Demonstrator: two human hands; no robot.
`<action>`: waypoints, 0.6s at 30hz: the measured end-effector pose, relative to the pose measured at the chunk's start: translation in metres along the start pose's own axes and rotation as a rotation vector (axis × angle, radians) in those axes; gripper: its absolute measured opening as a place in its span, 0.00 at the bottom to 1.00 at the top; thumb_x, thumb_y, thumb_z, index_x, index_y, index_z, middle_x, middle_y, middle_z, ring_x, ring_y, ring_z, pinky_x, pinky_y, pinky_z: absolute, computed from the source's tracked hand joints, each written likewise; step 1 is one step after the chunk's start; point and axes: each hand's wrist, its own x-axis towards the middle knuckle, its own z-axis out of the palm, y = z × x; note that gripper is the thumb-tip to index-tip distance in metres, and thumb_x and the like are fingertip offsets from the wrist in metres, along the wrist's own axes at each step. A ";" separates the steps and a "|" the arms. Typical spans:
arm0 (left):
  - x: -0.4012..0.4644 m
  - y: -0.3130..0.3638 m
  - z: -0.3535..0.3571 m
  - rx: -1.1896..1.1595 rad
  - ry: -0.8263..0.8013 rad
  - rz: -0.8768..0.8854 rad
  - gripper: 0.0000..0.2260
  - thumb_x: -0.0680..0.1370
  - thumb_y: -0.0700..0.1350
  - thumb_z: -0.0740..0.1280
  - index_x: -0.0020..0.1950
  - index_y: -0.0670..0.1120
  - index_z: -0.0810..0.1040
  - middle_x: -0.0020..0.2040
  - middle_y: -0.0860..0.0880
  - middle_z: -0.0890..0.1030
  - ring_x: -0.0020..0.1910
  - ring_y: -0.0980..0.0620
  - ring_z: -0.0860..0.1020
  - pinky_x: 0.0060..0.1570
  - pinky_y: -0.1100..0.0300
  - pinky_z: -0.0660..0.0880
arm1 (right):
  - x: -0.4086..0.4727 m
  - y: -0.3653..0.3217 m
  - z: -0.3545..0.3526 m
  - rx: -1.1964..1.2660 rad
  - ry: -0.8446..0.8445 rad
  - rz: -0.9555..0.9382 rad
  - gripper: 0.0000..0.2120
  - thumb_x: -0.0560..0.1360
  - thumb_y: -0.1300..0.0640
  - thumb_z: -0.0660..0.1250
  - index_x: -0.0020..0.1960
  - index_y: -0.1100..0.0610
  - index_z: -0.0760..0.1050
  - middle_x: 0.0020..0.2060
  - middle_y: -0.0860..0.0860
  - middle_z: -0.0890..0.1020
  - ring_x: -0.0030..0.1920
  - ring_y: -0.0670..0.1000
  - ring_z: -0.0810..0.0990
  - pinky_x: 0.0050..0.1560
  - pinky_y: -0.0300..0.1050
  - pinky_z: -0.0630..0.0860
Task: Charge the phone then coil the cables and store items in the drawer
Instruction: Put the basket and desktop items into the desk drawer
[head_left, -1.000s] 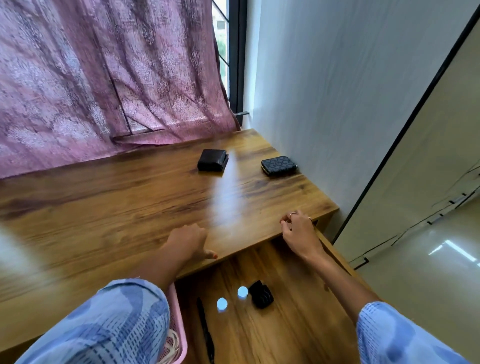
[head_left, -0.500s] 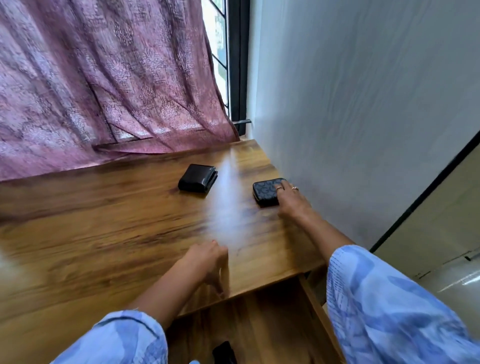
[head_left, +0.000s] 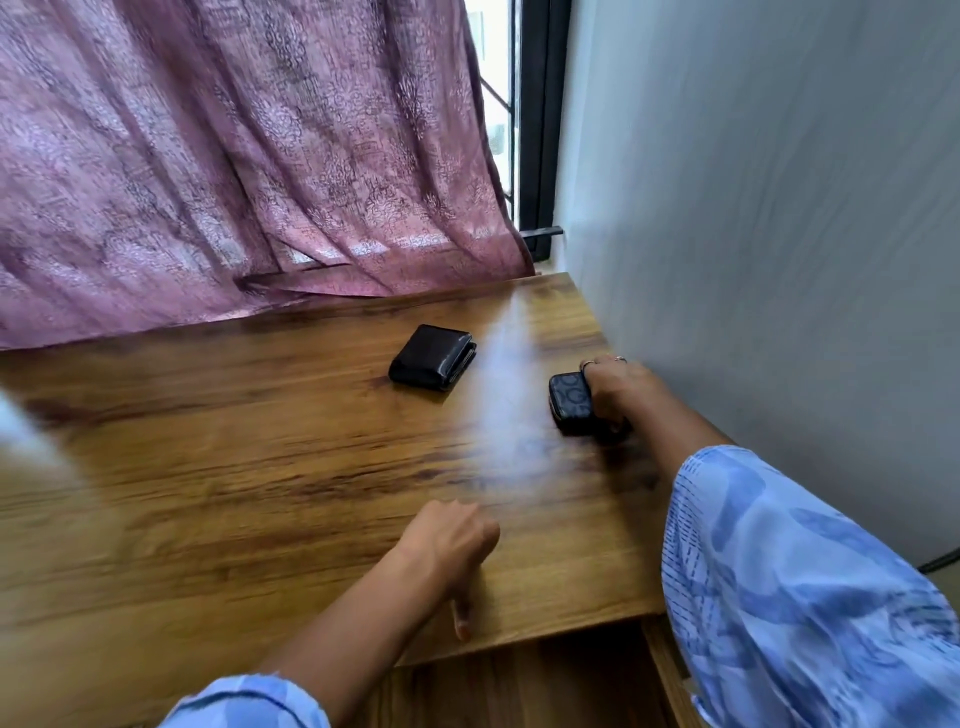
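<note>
A dark patterned wallet lies near the right edge of the wooden desk, close to the wall. My right hand grips it, fingers curled over its far side and thumb at the near side. A plain black wallet lies flat further left, untouched. My left hand rests on the desk near its front edge, fingers curled under and thumb pointing down over the edge. The open drawer shows below the desk front; its contents are out of sight.
A pink curtain hangs along the back of the desk. A white wall runs down the right side. A dark window frame stands in the corner.
My right hand left the desk's front edge, reached the patterned wallet and now grips it. The view rose, so the drawer's contents dropped out of sight. My left hand stayed near the edge.
</note>
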 end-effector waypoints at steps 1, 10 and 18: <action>0.000 0.000 0.000 -0.002 0.006 -0.001 0.16 0.70 0.47 0.74 0.54 0.43 0.78 0.55 0.45 0.80 0.53 0.45 0.79 0.50 0.50 0.77 | -0.002 0.001 -0.002 0.000 0.004 -0.012 0.25 0.71 0.61 0.67 0.67 0.58 0.65 0.67 0.57 0.68 0.68 0.57 0.68 0.67 0.53 0.67; -0.006 0.002 0.003 -0.017 0.042 -0.025 0.17 0.71 0.45 0.74 0.57 0.43 0.77 0.57 0.44 0.78 0.55 0.44 0.77 0.52 0.51 0.75 | -0.048 -0.011 0.009 -0.053 0.047 -0.063 0.39 0.60 0.50 0.77 0.65 0.57 0.65 0.62 0.55 0.72 0.62 0.57 0.71 0.59 0.51 0.74; -0.030 -0.012 0.039 -0.142 0.041 -0.077 0.42 0.69 0.59 0.72 0.76 0.48 0.57 0.76 0.43 0.60 0.70 0.44 0.66 0.65 0.51 0.68 | -0.172 -0.033 0.012 -0.064 -0.063 -0.072 0.35 0.58 0.40 0.77 0.58 0.55 0.70 0.47 0.50 0.76 0.51 0.53 0.77 0.49 0.47 0.76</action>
